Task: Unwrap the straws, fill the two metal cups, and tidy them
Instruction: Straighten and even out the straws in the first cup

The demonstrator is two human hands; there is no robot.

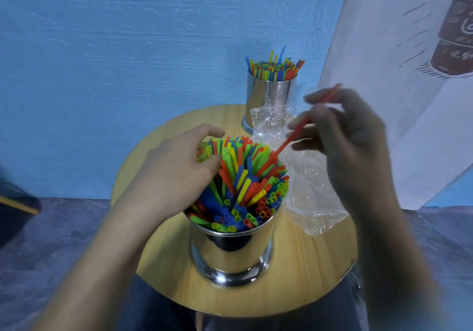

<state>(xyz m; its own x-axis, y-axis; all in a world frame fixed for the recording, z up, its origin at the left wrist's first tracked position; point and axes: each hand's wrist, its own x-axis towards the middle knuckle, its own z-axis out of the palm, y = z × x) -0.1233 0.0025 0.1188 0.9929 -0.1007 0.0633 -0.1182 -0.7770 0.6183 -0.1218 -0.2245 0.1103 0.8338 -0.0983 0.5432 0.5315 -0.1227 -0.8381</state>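
- Near cup (pixel 231 251): polished metal, flared base; stood directly under left hand.
- Straws (pixel 245 177): red, blue, green, yellow, thin, open-ended; packed in near cup, splayed outward and uneven.
- Left hand (pixel 176 169): fingers and thumb curled round tuft at bundle's left edge.
- Red straw (pixel 302 126): pinched slantwise in right hand (pixel 345 136), lower tip touching bundle; hand blurred.
- Far cup (pixel 270 98): same metal, filled with same colours, beyond right hand's fingertips.
- Wrapper (pixel 307 190): clear, crumpled, below right hand.
- Table (pixel 320 266): round, wooden.
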